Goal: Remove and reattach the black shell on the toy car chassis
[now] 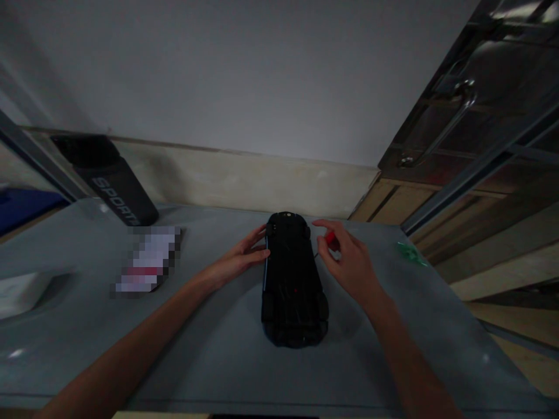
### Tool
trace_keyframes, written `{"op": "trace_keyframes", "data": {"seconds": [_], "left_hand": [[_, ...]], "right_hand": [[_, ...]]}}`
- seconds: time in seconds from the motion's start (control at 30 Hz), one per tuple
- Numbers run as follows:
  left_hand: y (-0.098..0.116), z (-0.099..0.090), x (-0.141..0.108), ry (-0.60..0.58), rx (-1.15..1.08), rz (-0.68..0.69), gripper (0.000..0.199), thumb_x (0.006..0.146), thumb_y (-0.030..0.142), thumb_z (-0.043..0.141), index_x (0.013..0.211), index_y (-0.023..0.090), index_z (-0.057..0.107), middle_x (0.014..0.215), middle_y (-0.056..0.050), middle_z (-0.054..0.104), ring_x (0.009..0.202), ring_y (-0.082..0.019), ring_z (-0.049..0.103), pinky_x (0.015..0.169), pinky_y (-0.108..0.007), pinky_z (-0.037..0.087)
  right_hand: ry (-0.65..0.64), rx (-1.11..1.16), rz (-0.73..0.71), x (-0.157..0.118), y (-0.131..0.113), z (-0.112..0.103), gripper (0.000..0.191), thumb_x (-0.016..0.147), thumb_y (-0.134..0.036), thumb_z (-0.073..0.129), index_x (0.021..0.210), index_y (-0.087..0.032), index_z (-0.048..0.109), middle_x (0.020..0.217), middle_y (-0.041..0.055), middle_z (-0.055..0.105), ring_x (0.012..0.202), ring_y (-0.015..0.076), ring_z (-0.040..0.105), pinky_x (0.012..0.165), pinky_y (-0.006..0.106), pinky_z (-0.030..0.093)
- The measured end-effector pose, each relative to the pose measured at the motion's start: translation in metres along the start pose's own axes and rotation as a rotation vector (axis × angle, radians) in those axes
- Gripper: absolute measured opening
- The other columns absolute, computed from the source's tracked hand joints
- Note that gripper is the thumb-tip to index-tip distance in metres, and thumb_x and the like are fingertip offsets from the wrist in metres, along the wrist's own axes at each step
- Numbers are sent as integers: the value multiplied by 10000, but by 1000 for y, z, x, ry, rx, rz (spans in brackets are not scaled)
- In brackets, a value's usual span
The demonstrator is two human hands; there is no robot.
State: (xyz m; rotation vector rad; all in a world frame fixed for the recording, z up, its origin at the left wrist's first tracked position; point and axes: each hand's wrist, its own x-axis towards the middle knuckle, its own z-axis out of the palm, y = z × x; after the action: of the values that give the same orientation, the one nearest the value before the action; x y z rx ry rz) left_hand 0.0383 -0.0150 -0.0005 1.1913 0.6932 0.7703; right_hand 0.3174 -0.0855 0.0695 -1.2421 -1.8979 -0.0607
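Observation:
A black toy car (292, 273) lies upside down on the grey table, its dark underside and wheels facing up. My left hand (244, 253) grips the car's left edge near the far end, with the thumb on the rim and the fingers along the side. To the right of the car, my right hand (347, 256) is closed around the red handle of a small screwdriver (332, 240). Its thin shaft points toward the car's right side; whether the tip touches the car is unclear. The index finger of that hand stretches out past the handle.
At the back left stands a dark bottle (116, 186) marked SPORT. A blurred-out phone (148, 259) lies in front of it, with a white object (24, 294) at the left edge. Some green scrap (411, 254) lies on the right. A wall (244, 177) borders the table's back.

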Motion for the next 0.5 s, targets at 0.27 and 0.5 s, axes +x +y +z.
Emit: {"op": "trace_keyframes", "data": {"seconds": [0.27, 0.5], "left_hand": [[0, -1, -1, 37, 28, -3, 852, 919, 337, 878, 1694, 453, 545, 1900, -32, 351, 1687, -403, 442, 1319, -582, 408], [-1, 0, 0, 15, -2, -10, 923, 927, 370, 896, 1746, 409, 474, 1929, -61, 266, 1723, -407, 368, 1360, -596, 377]], "right_hand": [[-16, 16, -38, 2, -2, -6, 374, 1041, -212, 541, 1363, -256, 726, 835, 3, 711, 675, 188, 650, 690, 322, 536], [16, -38, 54, -1, -2, 2, 215, 1084, -266, 560, 1215, -247, 729, 688, -46, 603, 568, 165, 579, 642, 309, 478]]}}
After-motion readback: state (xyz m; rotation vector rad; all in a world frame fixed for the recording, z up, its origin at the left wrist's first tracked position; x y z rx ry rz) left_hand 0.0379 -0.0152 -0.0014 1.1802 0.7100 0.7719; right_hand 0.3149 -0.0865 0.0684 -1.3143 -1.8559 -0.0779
